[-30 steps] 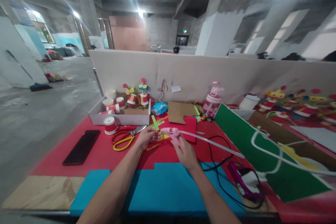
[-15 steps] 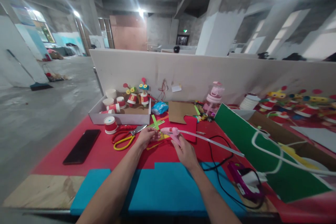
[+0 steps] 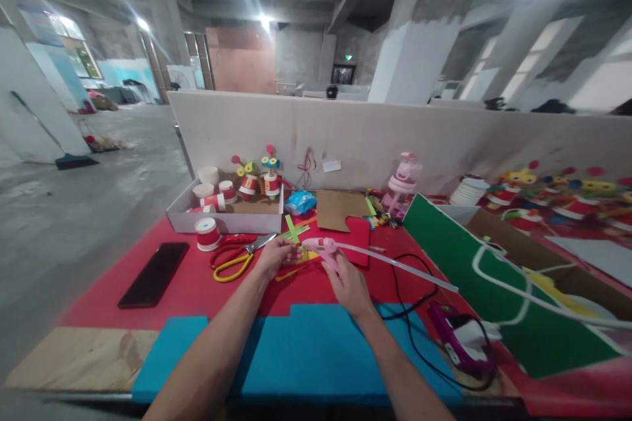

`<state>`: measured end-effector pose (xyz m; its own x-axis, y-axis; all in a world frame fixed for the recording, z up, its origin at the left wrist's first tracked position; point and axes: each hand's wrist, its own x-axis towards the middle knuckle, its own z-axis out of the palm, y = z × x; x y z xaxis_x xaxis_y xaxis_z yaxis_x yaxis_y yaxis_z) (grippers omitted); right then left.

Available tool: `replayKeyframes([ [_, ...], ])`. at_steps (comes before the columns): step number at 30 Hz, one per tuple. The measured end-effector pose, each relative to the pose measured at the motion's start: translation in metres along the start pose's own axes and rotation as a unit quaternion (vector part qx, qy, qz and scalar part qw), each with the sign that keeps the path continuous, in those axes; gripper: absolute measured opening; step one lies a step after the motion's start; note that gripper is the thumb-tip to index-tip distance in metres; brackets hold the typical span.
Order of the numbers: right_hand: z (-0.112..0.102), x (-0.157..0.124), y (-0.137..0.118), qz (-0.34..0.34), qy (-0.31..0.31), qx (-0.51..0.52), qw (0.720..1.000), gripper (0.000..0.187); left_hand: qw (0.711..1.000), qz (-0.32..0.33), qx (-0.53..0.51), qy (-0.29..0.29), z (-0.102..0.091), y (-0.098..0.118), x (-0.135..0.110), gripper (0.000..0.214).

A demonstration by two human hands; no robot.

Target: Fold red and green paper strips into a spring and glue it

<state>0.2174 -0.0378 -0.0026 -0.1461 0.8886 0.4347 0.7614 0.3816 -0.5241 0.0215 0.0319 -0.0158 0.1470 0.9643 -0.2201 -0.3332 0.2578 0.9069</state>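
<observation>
A pink glue gun (image 3: 320, 247) is gripped in my right hand (image 3: 348, 284), its nozzle pointing left. From its back a long clear glue stick (image 3: 399, 265) sticks out to the right. My left hand (image 3: 277, 258) is pinched closed close to the nozzle; what its fingers hold is too small to make out. Under and behind the hands lie yellow paper pieces (image 3: 310, 254), green paper strips (image 3: 292, 229) and a red sheet (image 3: 360, 237). Left of my left hand, scissors (image 3: 234, 268) with yellow and red handles rest on the red table.
A black phone (image 3: 154, 275) and a red-and-white paper cup (image 3: 208, 234) lie at left. Behind stands a white box (image 3: 227, 222) with cups and cup figures. Blue foam (image 3: 316, 355) covers the front edge. A purple power strip (image 3: 459, 342), black cable and green panel (image 3: 474, 283) stand right.
Both hands and the glue gun stay almost in place. The view has shifted only very slightly.
</observation>
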Motion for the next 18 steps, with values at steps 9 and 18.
replayKeyframes([
  [9, -0.0007, -0.0008, 0.0012, 0.02, -0.005, 0.031, 0.999, 0.043, 1.0, -0.012, -0.006, -0.01, -0.0001, 0.0002, 0.0009, 0.019],
  [18, -0.0032, 0.0024, 0.0038, 0.066, 0.009, 0.108, 0.992, 0.038, 0.998, -0.029, -0.033, -0.035, -0.0056, -0.0025, 0.0049, 0.013],
])
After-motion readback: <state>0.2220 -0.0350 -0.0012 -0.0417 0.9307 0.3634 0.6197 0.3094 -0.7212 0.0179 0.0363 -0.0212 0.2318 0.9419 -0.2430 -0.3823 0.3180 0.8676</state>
